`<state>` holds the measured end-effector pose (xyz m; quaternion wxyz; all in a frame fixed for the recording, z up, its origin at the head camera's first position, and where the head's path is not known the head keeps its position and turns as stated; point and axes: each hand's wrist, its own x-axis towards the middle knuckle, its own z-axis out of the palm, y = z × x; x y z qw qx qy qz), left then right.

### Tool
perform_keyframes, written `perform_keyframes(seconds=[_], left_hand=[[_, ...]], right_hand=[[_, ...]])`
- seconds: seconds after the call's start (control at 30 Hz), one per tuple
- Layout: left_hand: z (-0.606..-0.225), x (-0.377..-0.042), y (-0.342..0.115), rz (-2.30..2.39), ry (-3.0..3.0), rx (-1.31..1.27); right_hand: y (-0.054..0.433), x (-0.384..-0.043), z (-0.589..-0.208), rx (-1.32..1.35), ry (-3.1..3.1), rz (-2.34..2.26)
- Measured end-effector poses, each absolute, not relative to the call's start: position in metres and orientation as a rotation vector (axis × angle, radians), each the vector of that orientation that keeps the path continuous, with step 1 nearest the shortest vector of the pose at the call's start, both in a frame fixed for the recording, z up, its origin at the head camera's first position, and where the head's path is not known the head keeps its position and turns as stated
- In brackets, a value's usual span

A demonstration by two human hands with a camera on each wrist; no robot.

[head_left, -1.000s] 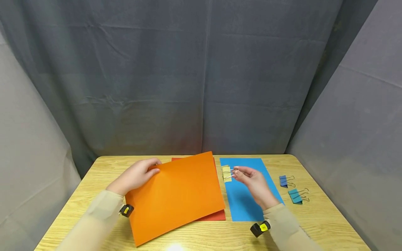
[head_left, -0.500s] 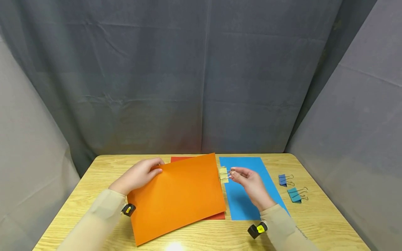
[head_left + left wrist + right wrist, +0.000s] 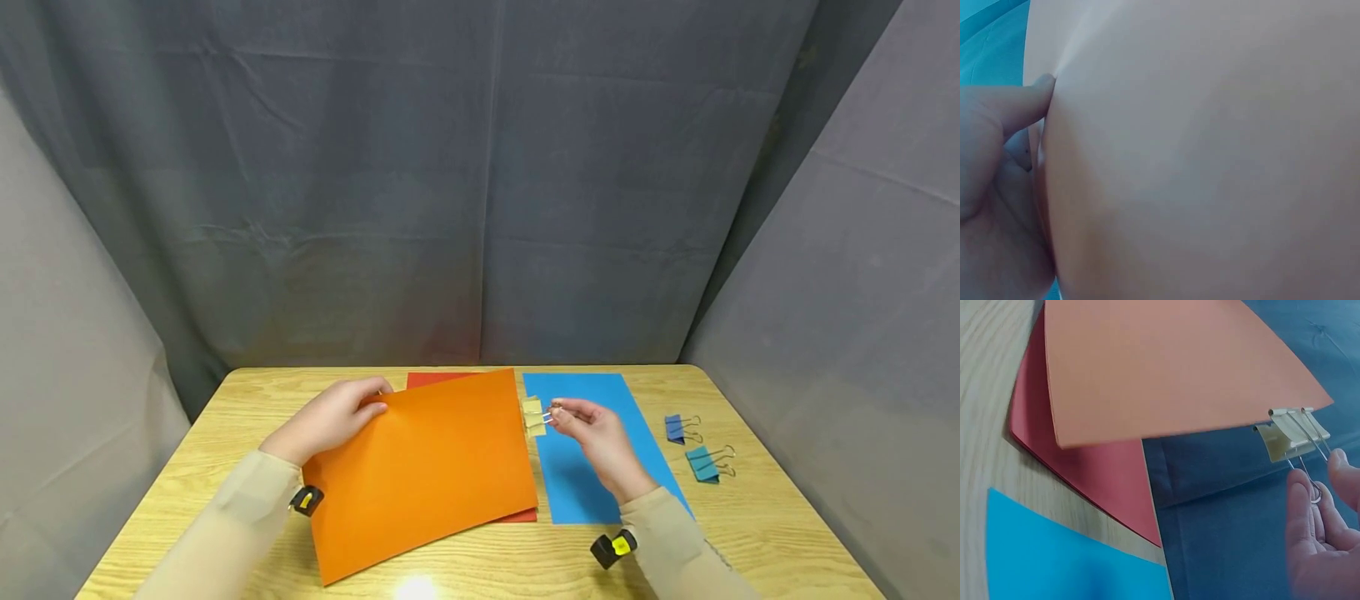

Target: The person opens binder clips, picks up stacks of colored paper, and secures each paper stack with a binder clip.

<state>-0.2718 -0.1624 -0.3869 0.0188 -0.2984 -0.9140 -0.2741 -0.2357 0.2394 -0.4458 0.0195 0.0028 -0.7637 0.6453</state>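
My left hand [image 3: 341, 417] pinches the upper left edge of an orange sheet [image 3: 427, 475], which is held tilted above the table. In the left wrist view the thumb [image 3: 1029, 103] presses on the face of that sheet. My right hand [image 3: 600, 437] pinches the wire handles of a yellow binder clip [image 3: 534, 417]. The right wrist view puts the clip [image 3: 1294, 432] at the sheet's edge near one corner; whether the paper sits between its jaws I cannot tell. Partly covered by the orange sheet, red paper [image 3: 517, 516] lies on the table.
A blue sheet [image 3: 577, 475] lies on the table [image 3: 480, 567] beneath my right hand. Farther right are a dark blue binder clip [image 3: 675, 428] and a teal binder clip [image 3: 703, 464]. Grey curtains [image 3: 480, 183] hang behind the table and at both sides.
My right hand has brought the yellow binder clip left, from over the blue sheet to the orange sheet's right edge. The left hand and orange sheet have shifted slightly right.
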Motion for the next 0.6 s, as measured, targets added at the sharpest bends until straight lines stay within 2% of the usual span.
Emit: perform_keyframes(seconds=[0.6], left_hand=[[-0.3838, -0.2681, -0.16, -0.832, -2.805, -0.961]], right_hand=[[0.2353, -0.2329, -0.4477, 0.003, -2.406, 1.962]])
